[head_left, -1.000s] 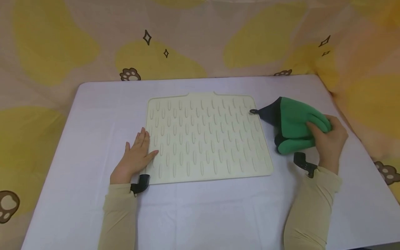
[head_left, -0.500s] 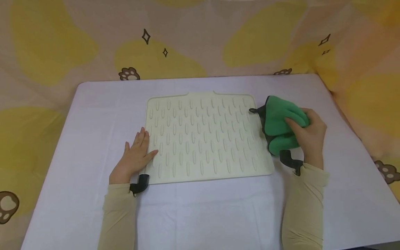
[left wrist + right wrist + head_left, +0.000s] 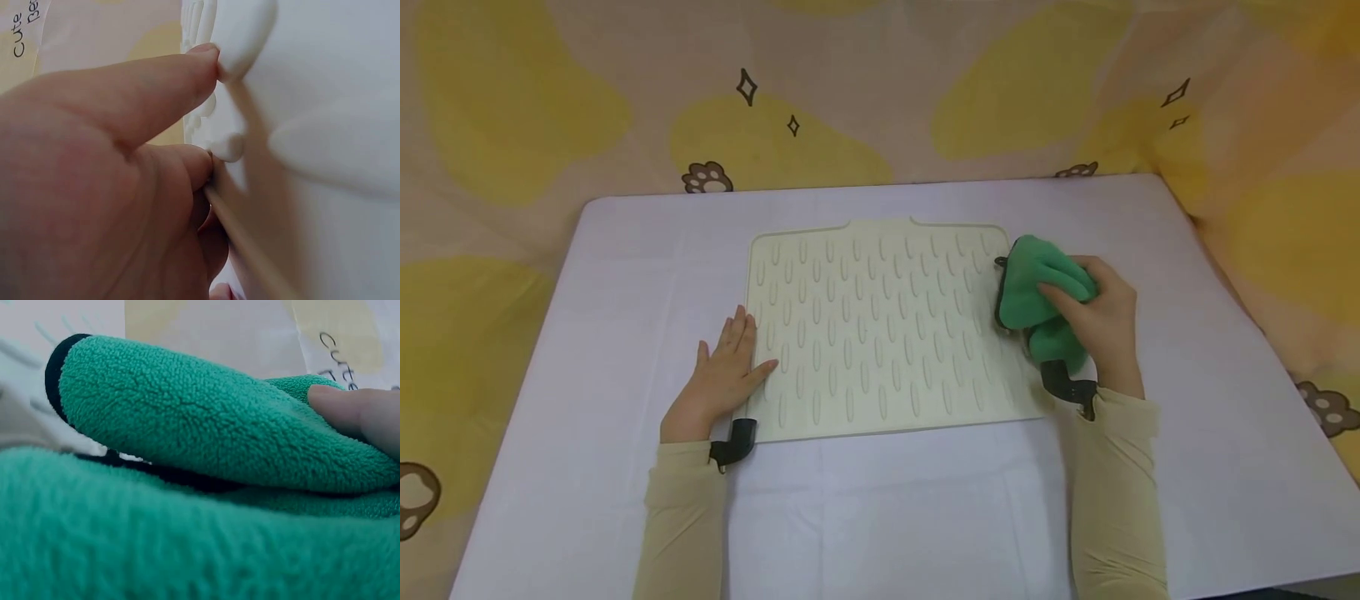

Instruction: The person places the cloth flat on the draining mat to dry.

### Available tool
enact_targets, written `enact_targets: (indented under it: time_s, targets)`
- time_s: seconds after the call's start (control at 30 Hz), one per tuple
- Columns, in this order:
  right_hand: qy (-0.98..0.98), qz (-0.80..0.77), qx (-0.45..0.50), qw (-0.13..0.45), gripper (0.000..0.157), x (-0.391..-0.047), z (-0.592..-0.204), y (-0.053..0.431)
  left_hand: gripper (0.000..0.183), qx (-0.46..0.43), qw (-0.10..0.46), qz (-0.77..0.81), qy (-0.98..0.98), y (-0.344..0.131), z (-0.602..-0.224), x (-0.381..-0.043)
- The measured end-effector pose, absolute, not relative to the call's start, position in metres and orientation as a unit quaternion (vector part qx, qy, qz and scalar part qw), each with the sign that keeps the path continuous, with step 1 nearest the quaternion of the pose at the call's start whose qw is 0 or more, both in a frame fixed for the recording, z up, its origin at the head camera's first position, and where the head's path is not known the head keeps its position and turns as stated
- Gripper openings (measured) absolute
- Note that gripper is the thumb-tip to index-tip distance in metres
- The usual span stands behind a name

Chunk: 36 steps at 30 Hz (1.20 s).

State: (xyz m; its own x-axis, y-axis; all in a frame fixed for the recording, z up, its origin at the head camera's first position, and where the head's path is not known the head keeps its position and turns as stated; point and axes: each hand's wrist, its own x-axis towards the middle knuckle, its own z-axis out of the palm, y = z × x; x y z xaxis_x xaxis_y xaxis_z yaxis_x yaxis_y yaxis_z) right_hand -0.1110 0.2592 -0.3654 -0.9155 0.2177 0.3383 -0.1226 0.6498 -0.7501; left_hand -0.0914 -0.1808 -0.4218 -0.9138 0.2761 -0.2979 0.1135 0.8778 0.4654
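A cream mat with rows of raised oval ridges lies flat, a tab on its far edge. My left hand rests on the mat's left edge, fingers extended along it and the thumb lying over the surface. In the left wrist view, the thumb touches a ridge of the mat. My right hand grips a bunched green plush cloth with dark edging over the mat's right side. A small black loop pokes out at the cloth's left. The right wrist view shows the cloth's fluffy folds, with a fingertip pressing into them.
The white-covered table extends around the mat on every side. Behind it hangs a yellow-patterned fabric with paw prints. A black camera mount sits at each wrist, the left one beside the mat's near left corner.
My right hand has moved left with the cloth, from beside the mat onto its right side. The cloth is more folded up, its dark underside now mostly hidden. My left hand stays put.
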Motion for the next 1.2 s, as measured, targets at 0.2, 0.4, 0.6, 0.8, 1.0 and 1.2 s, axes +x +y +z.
enact_targets:
  time_s: [0.2, 0.4, 0.6, 0.8, 1.0, 1.2]
  targets:
    - [-0.893, 0.412, -0.009, 0.181, 0.034, -0.111, -0.365, 0.249, 0.077, 0.102, 0.182, 0.223, 0.952, -0.182, -0.423, -0.091]
    - [-0.89, 0.422, -0.003, 0.173, 0.035, -0.108, -0.36, 0.24, 0.077, 0.106, 0.184, 0.224, 0.951, -0.18, -0.422, -0.09]
    - [-0.884, 0.432, 0.052, 0.169, 0.033, -0.119, -0.352, 0.219, 0.076, 0.102, 0.185, 0.224, 0.951, -0.182, -0.42, -0.087]
    - [-0.868, 0.458, 0.088, 0.171, 0.033, -0.127, -0.346, 0.195, 0.077, 0.107, 0.18, 0.23, 0.95, -0.18, -0.423, -0.089]
    - [-0.849, 0.49, 0.111, 0.163, 0.032, -0.13, -0.343, 0.174, 0.077, 0.098, 0.18, 0.227, 0.952, -0.179, -0.425, -0.091]
    - [-0.828, 0.521, 0.14, 0.156, 0.033, -0.13, -0.339, 0.152, 0.077, 0.094, 0.179, 0.229, 0.952, -0.18, -0.423, -0.09]
